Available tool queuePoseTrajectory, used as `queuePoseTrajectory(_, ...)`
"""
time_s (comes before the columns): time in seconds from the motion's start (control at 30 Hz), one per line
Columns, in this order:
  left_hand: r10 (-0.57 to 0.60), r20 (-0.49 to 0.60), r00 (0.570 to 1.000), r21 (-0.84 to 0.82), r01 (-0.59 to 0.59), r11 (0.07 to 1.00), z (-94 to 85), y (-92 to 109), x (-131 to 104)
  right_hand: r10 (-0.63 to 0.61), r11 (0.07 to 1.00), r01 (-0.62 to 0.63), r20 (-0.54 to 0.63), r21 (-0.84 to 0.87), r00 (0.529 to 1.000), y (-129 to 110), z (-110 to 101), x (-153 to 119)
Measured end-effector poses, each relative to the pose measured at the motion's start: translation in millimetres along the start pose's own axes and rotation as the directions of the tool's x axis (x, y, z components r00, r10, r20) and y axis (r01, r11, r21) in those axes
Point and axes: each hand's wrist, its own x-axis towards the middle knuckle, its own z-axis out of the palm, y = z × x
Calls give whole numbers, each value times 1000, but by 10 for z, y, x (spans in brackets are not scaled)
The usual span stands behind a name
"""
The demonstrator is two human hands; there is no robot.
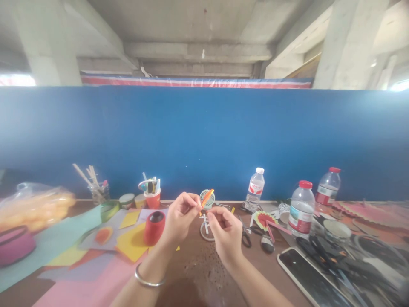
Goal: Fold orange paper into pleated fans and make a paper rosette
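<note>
Between the thumb and fingers of my left hand [182, 216] is a small orange and yellow strip of folded paper [207, 198], tilted up to the right. My right hand [226, 232] is just to the right of it, thumb and fingertips pinched together. Whether those fingertips hold anything is too small to make out. Behind the hands stands a small pale round fan [209, 195]. Beneath them, white paper strips [206, 226] lie on the brown table [204, 294]. A pair of scissors [246, 238] rests right of my right hand.
Coloured paper sheets [96, 285], a red cup-like container [155, 230] and an orange cup of tools [152, 200] stand left. On the right are water bottles [302, 209], a phone [311, 277], a paper rosette [264, 220] and dark cluttered tools. A blue partition [204, 136] rises behind.
</note>
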Motion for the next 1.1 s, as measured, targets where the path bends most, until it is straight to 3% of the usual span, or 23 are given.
queuePoseTrajectory(0.23, -158, -4, 987, -159, 155, 975, 104, 80, -33, 69, 990, -75, 51, 118, 996, -6, 7, 34)
queuePoseTrajectory(0.47, -157, 62, 986, -159, 165, 973, 86, 88, -17, 179, 913, -243, 211, 329, 961, 239, -61, 190)
queuePoseTrajectory(0.6, -203, 114, 972, -96, 214, 972, 14, 88, 23, 289, 785, -474, 442, 398, 849, 300, -165, 311)
queuePoseTrajectory(0.77, -336, 209, 918, 23, 339, 941, -14, 109, 36, 374, 735, -627, 618, 257, 691, 278, -318, 403)
queuePoseTrajectory(0.87, -398, 306, 865, 94, 388, 917, -23, 122, 24, 448, 728, -679, 682, 96, 578, 289, -391, 433)
queuePoseTrajectory(0.93, -462, 386, 799, 195, 418, 887, -52, 123, 20, 505, 732, -681, 690, -25, 518, 292, -428, 452)
queuePoseTrajectory(1.03, -589, 390, 707, 494, 379, 782, -130, 76, 19, 578, 756, -625, 646, -193, 499, 268, -463, 478)
queuePoseTrajectory(1.1, -648, 290, 704, 665, 339, 666, -182, -6, 15, 606, 779, -549, 585, -301, 539, 234, -467, 483)
